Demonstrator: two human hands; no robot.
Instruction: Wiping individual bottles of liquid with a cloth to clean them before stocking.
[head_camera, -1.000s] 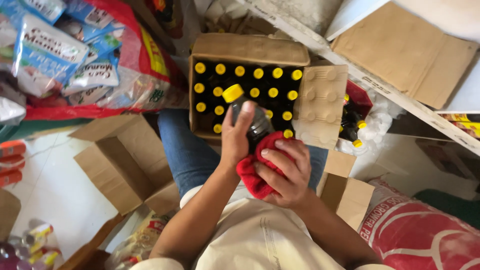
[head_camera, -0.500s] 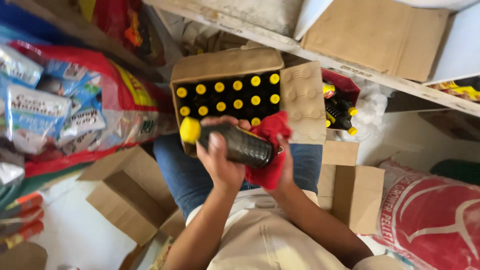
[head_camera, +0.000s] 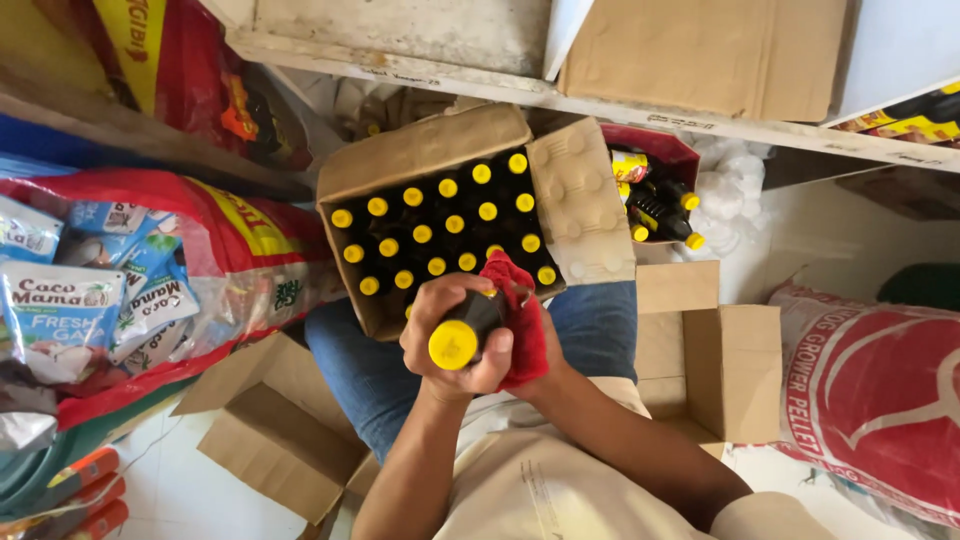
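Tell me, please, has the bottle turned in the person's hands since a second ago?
Yes. The bottle has swung round: its yellow cap now points away from the open box of bottles, towards the person.

White floor (head_camera: 190, 490) carries an empty open carton (head_camera: 285, 440) at 7 o'clock, another open carton (head_camera: 715, 365) at 4 o'clock, a red printed sack (head_camera: 880, 390) at 3 o'clock, and bagged packets (head_camera: 110, 290) at 9 o'clock.

Dark bottle (head_camera: 470, 325) with yellow cap, tipped cap-first toward the camera, red cloth (head_camera: 522, 318) against its side
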